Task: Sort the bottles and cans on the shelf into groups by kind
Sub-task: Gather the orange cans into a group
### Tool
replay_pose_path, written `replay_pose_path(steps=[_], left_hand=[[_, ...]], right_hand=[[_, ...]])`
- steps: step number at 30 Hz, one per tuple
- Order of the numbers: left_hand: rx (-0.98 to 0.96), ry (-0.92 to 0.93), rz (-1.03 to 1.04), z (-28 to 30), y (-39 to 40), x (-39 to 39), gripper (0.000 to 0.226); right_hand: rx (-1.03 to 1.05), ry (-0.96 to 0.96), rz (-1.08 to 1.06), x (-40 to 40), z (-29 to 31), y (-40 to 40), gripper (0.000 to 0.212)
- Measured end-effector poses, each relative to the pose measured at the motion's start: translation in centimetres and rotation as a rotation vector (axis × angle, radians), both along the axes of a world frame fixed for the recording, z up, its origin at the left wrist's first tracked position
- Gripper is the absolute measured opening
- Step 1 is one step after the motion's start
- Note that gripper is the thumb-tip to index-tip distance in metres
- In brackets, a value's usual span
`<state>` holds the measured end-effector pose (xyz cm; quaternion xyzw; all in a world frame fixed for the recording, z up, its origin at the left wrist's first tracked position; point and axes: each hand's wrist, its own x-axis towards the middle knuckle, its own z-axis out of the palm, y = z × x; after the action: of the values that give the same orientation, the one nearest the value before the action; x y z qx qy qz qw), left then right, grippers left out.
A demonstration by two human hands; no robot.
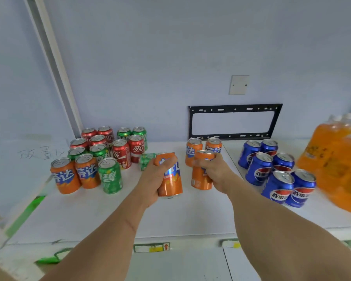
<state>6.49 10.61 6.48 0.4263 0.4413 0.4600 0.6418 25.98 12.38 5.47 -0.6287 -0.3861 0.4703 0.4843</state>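
White shelf [190,216] against a pale wall carries our mixed cans. Our left hand [153,179] has its grip wrapped round an orange aluminium soda can [171,183], lifted and tilted; our right hand [216,171] clasps a second orange soda can [201,179] just before two standing orange cans [194,151]. We should probably set both upright beside that pair, well apart from the blue cola cans [278,171].

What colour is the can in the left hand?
Orange, with a blue and white logo: the can in the left hand, seen in the head view.
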Motion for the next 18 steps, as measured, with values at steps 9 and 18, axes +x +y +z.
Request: replay_pose_path(steps=[9,18], left_hand=[[-0.027,0.106,0.093,-1.5,0.2,3.6,0.057],[-0.012,0.179,0.211,-3.4,1.0,5.0,0.049]], right_hand=[[-0.039,-0.15,-0.143,4.8,-1.8,-0.6,0.08],[0.055,-0.113,-0.144,6.7,-4.4,2.4,0.08]])
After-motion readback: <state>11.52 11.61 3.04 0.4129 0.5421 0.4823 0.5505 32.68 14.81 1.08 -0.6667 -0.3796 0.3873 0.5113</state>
